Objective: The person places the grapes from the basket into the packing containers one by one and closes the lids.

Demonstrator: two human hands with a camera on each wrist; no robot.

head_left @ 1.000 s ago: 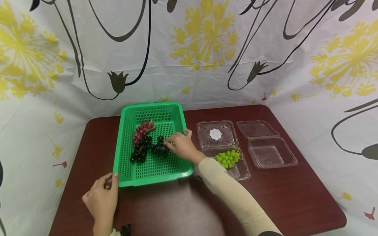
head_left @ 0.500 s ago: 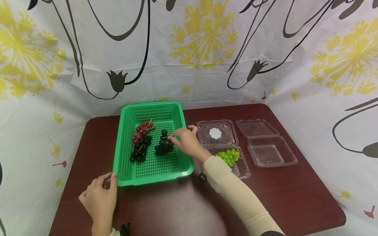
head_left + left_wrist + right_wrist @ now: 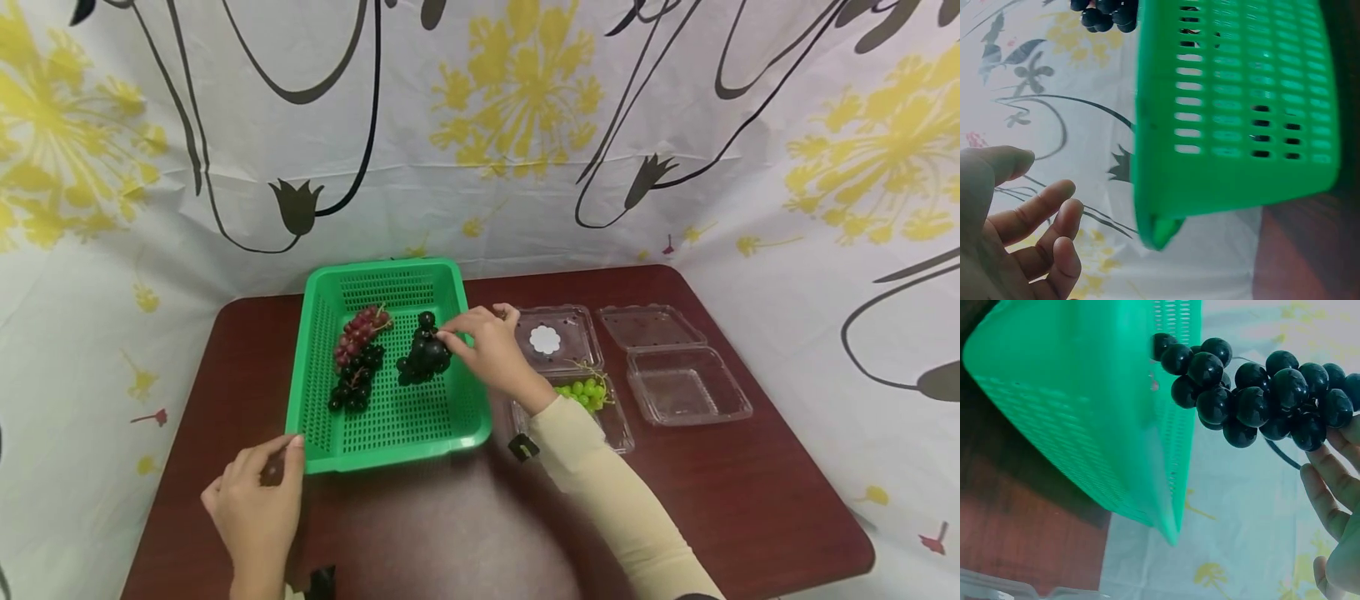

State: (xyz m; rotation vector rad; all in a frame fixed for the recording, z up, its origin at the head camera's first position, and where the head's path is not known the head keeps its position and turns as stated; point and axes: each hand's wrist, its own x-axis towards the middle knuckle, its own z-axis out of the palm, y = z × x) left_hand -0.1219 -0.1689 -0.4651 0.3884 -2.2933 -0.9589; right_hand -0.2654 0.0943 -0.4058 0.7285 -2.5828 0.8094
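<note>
My right hand (image 3: pixel 491 354) pinches a bunch of black grapes (image 3: pixel 427 354) by its top and holds it over the right part of the green basket (image 3: pixel 397 457). In the right wrist view, the bunch (image 3: pixel 1272 397) hangs above the basket's rim, by the fingertips. Inside the basket lie a bunch of red grapes (image 3: pixel 358 337) and another bunch of black grapes (image 3: pixel 352 385). By the basket's front left corner is my left hand (image 3: pixel 255 504). The left wrist view shows its fingers loosely bent, holding nothing, apart from the basket wall (image 3: pixel 1235 181).
Right of the basket, an unfolded clear clamshell box (image 3: pixel 618 433) holds green grapes (image 3: pixel 590 393), partly hidden by my right arm. A second clear clamshell (image 3: pixel 690 387) stands open farther right. Behind the dark red table (image 3: pixel 712 500) hangs a patterned cloth (image 3: pixel 480 108).
My right hand has lifted the black grapes and moved them rightward and up, away from the other bunches. The left hand has stayed by the basket's corner with only slight motion.
</note>
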